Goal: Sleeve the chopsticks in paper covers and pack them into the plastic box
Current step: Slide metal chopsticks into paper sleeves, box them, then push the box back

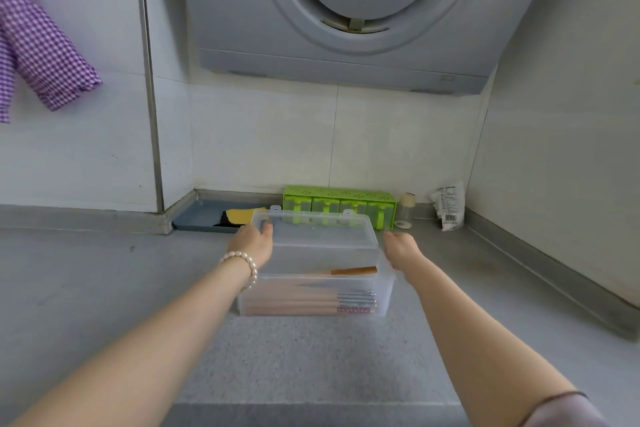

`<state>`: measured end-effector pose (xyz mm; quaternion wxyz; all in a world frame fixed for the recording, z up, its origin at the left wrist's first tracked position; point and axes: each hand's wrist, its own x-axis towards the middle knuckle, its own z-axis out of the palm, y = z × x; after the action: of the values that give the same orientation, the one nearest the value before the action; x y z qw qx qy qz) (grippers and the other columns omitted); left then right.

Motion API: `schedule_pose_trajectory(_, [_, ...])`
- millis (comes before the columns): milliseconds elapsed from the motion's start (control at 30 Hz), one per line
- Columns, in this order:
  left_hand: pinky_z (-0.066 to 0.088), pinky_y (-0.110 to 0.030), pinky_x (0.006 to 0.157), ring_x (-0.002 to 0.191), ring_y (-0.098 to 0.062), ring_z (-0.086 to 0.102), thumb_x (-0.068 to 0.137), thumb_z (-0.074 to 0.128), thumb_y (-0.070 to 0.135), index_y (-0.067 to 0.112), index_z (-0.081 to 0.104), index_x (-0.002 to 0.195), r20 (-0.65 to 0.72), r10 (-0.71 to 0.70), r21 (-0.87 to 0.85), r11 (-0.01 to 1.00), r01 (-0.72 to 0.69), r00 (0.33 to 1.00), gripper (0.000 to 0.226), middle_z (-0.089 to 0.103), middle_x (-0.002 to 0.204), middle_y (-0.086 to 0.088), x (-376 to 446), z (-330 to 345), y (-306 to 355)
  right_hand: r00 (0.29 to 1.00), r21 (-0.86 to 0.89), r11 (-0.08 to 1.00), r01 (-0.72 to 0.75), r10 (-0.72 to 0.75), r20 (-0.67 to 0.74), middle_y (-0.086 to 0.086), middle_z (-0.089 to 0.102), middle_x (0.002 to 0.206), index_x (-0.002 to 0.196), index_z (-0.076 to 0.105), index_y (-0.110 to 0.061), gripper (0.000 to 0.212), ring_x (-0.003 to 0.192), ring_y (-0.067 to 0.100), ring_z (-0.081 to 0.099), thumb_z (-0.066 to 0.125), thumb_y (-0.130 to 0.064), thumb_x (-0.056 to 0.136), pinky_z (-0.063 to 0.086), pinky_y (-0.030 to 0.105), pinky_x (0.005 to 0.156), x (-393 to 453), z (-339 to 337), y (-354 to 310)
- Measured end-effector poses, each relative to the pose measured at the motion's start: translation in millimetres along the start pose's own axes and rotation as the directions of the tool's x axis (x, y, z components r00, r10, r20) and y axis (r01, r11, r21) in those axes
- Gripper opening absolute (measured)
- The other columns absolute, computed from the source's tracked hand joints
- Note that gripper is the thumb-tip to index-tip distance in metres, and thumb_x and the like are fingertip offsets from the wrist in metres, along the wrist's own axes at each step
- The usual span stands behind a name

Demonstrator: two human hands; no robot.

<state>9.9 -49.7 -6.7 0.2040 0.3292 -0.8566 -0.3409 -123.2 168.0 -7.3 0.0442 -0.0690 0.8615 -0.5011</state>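
At far left a purple checked cloth (pixel 45 55) hangs on the wall. The left hand (pixel 252 242) grips the left edge of the raised clear lid (pixel 317 232). Sleeved chopsticks (pixel 311 302) lie inside the plastic box (pixel 386 291) at the counter's middle. The right hand (pixel 401 248) reaches the lid's right edge; its grip cannot be told. A green rack (pixel 341 203) sits beyond.

box: clear plastic box (pixel 313 295) on grey desk (pixel 104 288), sleeved chopsticks (pixel 304 302) stacked inside
lid: clear lid (pixel 317 236) half raised over box
L hand: left hand (pixel 252 241) w/ pearl bracelet (pixel 244 265), grips lid's left end
R hand: right hand (pixel 401 248) at lid's right end, contact unclear
behind: green spice rack (pixel 341 204), small jar (pixel 405 211)
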Motion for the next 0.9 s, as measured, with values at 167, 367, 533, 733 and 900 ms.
schedule_pose_trajectory(167, [0.04,-0.037,0.088,0.112,-0.036,0.052,0.097,0.023,0.048,-0.008,0.044,0.126,0.071,-0.054,-0.055,0.997,0.058,0.996,0.067,0.052,0.128,-0.02,16,5,-3,0.994,0.067,0.993,-0.093,0.089,0.058,0.014,0.052,0.098,0.12,0.049,0.005,0.043,0.085,0.026,0.049,0.033,-0.029,0.098,0.038,0.03,0.073,11,20,-1])
schedule_pose_trajectory(367, [0.036,-0.034,0.082,0.074,-0.025,0.048,0.096,0.017,0.052,-0.002,0.058,0.095,0.066,-0.098,-0.258,0.96,0.112,0.993,0.067,0.053,0.086,-0.013,22,5,-4,0.992,0.104,0.992,-0.075,0.064,0.106,0.014,0.061,0.1,0.122,0.052,0.005,0.058,0.07,0.017,0.049,0.023,-0.04,0.101,0.034,0.031,0.077,8,23,3])
schedule_pose_trajectory(533, [0.027,-0.037,0.109,0.127,-0.026,0.043,0.093,0.021,0.059,0.01,0.037,0.14,0.133,-0.158,-0.564,0.799,0.206,0.978,0.07,0.046,0.139,-0.007,28,2,-11,0.992,0.182,0.978,-0.104,0.089,0.085,0.01,0.066,0.097,0.124,0.053,0.0,0.055,0.077,0.02,0.052,0.023,-0.04,0.101,0.036,0.032,0.074,10,22,5])
schedule_pose_trajectory(733, [0.03,-0.027,0.092,0.12,-0.021,0.048,0.097,0.016,0.052,0.015,0.035,0.14,0.144,-0.095,-0.752,0.637,0.171,0.985,0.06,0.051,0.13,-0.005,16,-5,-6,0.993,0.412,0.904,-0.116,0.095,0.071,0.016,0.059,0.12,0.134,0.039,-0.01,0.054,0.1,0.028,0.057,0.018,-0.047,0.099,0.043,0.04,0.085,8,20,10])
schedule_pose_trajectory(900, [0.02,-0.033,0.112,0.137,-0.018,0.03,0.093,0.017,0.058,0.019,0.024,0.146,0.103,-0.067,-0.812,0.57,0.123,0.992,0.066,0.033,0.148,-0.004,14,-4,-7,0.995,0.578,0.81,-0.101,0.077,0.065,0.011,0.059,0.122,0.122,0.051,-0.012,0.062,0.095,0.024,0.06,0.021,-0.059,0.094,0.045,0.031,0.067,10,19,12])
